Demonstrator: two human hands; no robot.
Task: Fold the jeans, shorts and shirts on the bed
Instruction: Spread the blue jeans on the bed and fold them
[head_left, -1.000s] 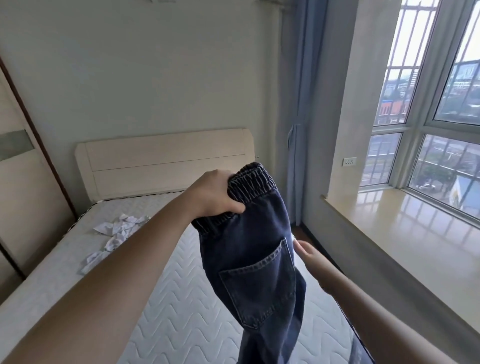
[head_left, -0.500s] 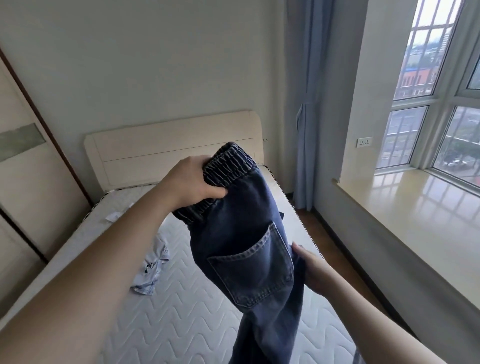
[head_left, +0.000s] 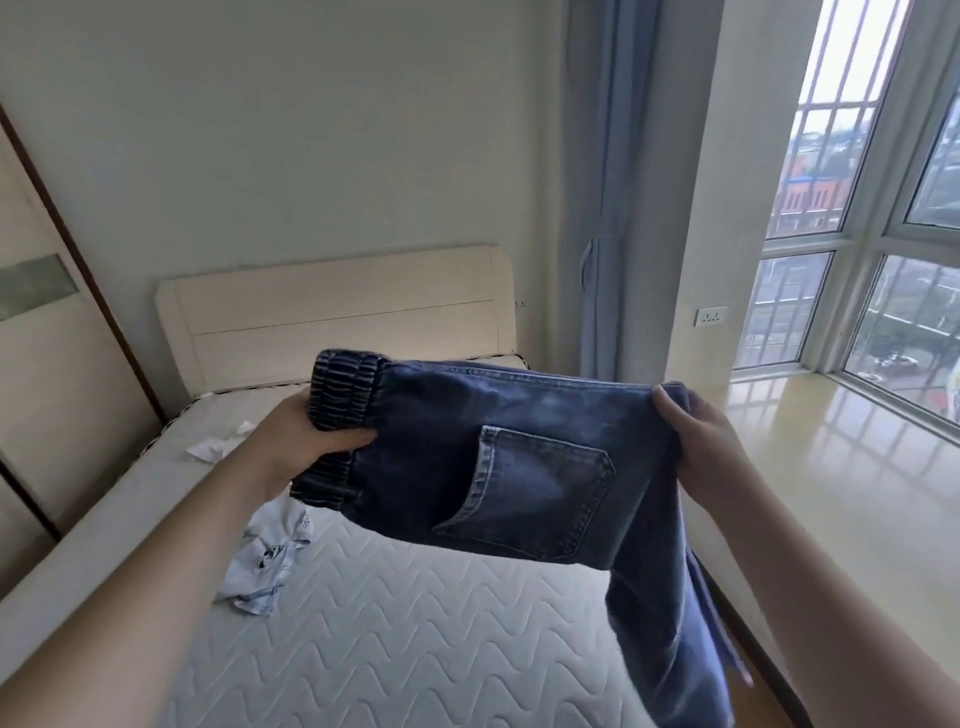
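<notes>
The bed (head_left: 415, 634) carries a bare white mattress quilted in a zigzag pattern, with a pale wooden headboard (head_left: 337, 317) at its far end against the wall. A crumpled light blue garment (head_left: 270, 561) lies on the mattress towards the left side, and farther off near the headboard rests a small white crumpled piece (head_left: 218, 447), well apart from it

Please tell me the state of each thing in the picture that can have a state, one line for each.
jeans: held up above the bed, stretched sideways, legs hanging down
left hand: grips the elastic waistband
right hand: grips the jeans' other end
light garment: crumpled on the mattress, unfolded
mattress: bare
curtain: drawn aside
</notes>
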